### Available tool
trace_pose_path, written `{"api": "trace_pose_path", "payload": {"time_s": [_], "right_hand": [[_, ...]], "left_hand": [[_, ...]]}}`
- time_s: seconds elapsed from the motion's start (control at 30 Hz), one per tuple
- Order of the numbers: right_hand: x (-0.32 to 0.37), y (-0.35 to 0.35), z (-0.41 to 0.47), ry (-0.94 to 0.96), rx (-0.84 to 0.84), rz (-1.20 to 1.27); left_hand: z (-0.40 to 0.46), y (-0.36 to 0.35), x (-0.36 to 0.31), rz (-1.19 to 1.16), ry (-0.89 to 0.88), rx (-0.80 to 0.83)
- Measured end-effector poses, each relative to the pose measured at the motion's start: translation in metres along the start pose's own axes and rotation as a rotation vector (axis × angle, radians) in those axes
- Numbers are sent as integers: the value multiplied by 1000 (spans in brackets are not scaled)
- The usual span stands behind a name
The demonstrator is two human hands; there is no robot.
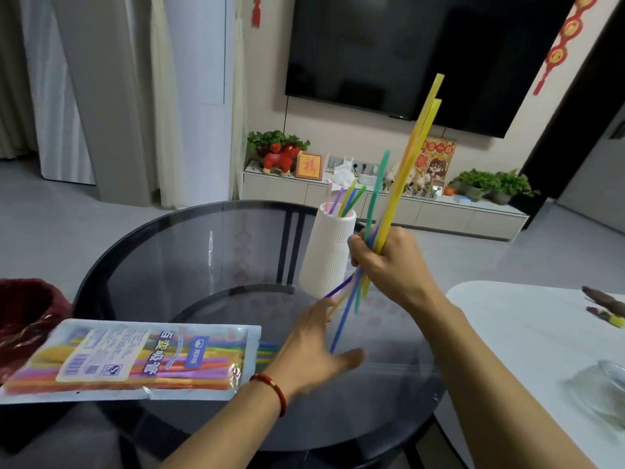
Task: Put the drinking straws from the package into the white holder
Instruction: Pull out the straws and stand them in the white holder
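Note:
A white ribbed holder (327,253) stands on the round glass table (189,252) with several coloured straws (345,198) poking out of its top. Just right of it, my right hand (389,262) is shut on a bunch of straws (411,157), yellow, green and blue, tilted up to the right, their lower ends hanging below the fist. My left hand (314,346) is blurred, fingers spread, below those lower ends and holding nothing. The straw package (132,358) lies flat at the table's left front, still full of straws.
A white table (527,326) stands at the right with a glass dish (602,387). A dark red bin (23,316) sits at the far left. Behind are a TV, a low cabinet with plants and ornaments.

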State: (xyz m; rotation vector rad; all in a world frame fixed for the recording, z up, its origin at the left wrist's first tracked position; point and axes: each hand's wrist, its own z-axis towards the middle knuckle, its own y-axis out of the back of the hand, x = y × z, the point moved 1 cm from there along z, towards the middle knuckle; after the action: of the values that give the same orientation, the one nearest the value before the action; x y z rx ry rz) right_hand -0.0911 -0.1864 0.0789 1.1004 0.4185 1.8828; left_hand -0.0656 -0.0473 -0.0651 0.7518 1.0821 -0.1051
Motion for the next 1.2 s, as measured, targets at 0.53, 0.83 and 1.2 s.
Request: {"api": "trace_pose_path", "payload": {"time_s": [0.53,0.83,1.2], "right_hand": [[-13,-51,-22,-154,-118,371],[-10,-45,-14,-262,-117,801],[-51,-74,-50,-428,-35,568]], "left_hand": [[24,-1,0,277,-6,-249],[19,-10,-7,82,103,-93],[0,11,6,129,145,-193]]}}
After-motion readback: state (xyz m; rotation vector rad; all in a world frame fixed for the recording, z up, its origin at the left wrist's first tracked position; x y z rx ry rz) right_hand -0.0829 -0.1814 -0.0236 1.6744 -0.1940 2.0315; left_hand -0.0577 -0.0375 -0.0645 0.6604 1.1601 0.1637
